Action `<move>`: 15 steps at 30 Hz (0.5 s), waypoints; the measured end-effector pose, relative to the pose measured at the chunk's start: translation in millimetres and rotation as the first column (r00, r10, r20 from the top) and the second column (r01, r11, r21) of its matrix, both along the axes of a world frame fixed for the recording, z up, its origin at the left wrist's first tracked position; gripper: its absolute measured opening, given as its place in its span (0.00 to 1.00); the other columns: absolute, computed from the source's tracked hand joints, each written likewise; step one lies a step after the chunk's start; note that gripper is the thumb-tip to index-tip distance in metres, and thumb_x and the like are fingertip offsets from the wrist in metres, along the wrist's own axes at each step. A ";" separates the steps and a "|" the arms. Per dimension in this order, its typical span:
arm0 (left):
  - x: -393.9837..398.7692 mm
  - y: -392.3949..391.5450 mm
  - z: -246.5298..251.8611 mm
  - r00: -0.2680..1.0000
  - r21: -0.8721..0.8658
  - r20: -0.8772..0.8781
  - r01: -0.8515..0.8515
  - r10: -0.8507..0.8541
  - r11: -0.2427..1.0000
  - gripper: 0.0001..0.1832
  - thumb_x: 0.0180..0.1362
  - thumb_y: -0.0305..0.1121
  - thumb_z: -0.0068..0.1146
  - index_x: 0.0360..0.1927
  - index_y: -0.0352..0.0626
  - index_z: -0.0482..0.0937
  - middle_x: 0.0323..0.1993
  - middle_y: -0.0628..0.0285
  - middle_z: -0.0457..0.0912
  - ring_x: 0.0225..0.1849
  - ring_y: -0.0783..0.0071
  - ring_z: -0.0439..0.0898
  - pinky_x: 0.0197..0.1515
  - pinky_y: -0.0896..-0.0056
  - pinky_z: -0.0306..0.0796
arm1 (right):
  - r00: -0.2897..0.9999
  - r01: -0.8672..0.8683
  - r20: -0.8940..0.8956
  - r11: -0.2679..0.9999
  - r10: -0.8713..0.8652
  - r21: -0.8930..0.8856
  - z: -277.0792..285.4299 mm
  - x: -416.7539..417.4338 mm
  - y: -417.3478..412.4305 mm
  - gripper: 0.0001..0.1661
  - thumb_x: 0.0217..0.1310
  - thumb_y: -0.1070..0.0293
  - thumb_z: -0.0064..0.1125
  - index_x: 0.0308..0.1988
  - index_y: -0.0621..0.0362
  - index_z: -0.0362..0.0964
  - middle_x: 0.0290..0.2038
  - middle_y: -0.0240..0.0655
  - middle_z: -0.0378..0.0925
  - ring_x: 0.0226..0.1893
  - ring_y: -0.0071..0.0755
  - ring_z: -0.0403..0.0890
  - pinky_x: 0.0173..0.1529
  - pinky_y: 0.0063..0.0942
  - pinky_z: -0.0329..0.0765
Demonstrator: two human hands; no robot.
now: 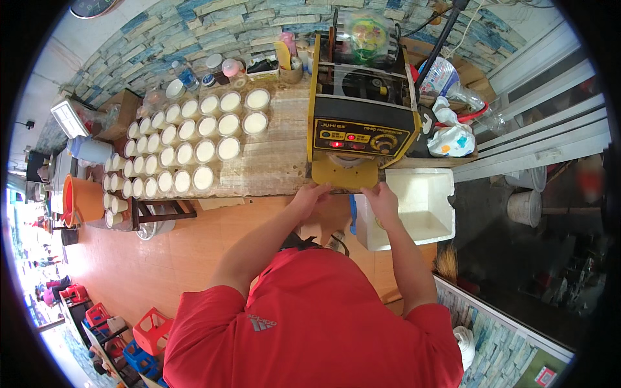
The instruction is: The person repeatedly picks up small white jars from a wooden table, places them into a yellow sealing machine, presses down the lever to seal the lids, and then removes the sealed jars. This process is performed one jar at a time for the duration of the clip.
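Observation:
A black and yellow cup sealing machine point(364, 133) stands at the table's edge before me, its red lights lit. My left hand point(310, 196) is at the left front corner of the machine's yellow plate point(342, 178), fingers bent at its edge. My right hand point(382, 198) is at the plate's right front corner, thumb and fingers close together. Whether either hand grips the plate is not plain. Under the machine's head, a round pale thing point(345, 160) is partly hidden. Rows of clear plastic cups with white contents point(228, 148) stand on the table to the left.
A white foam box point(427, 208) is below the table at right. Bottles and jars point(233, 68) line the tiled wall. An orange bucket point(82, 200) stands at far left. A wooden stool point(165, 211) is under the table's edge. Bagged items point(451, 140) lie right of the machine.

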State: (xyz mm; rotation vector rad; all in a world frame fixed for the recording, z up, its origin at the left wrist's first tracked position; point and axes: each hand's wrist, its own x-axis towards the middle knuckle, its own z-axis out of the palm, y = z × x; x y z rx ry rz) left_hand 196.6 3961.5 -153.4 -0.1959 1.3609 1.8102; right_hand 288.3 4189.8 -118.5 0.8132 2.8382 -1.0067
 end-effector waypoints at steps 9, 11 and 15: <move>-46.4 21.7 6.7 0.992 -0.119 0.088 -0.081 0.092 0.990 0.17 0.56 0.47 0.63 0.27 0.45 0.74 0.19 0.68 0.73 0.20 0.80 0.69 0.20 0.78 0.58 | 0.968 -0.064 0.250 0.984 0.021 0.164 12.8 -56.9 17.3 0.36 0.52 0.33 0.56 0.36 0.59 0.79 0.31 0.46 0.81 0.36 0.52 0.82 0.39 0.42 0.77; -48.2 23.2 2.7 0.993 -0.096 0.087 -0.074 0.082 0.993 0.18 0.56 0.47 0.63 0.24 0.46 0.72 0.18 0.67 0.74 0.17 0.80 0.67 0.17 0.78 0.54 | 0.962 -0.090 0.270 0.971 0.027 0.222 6.2 -60.2 24.0 0.38 0.52 0.31 0.54 0.35 0.59 0.80 0.30 0.46 0.82 0.35 0.51 0.82 0.39 0.43 0.77; -60.6 -10.4 -13.7 0.960 -0.218 0.057 0.279 -0.273 0.935 0.19 0.55 0.50 0.62 0.30 0.41 0.78 0.22 0.64 0.77 0.22 0.76 0.74 0.22 0.76 0.64 | 0.804 -0.522 0.298 0.851 0.514 -0.060 44.5 -63.7 69.3 0.37 0.54 0.33 0.52 0.36 0.59 0.80 0.32 0.48 0.81 0.38 0.46 0.82 0.44 0.34 0.76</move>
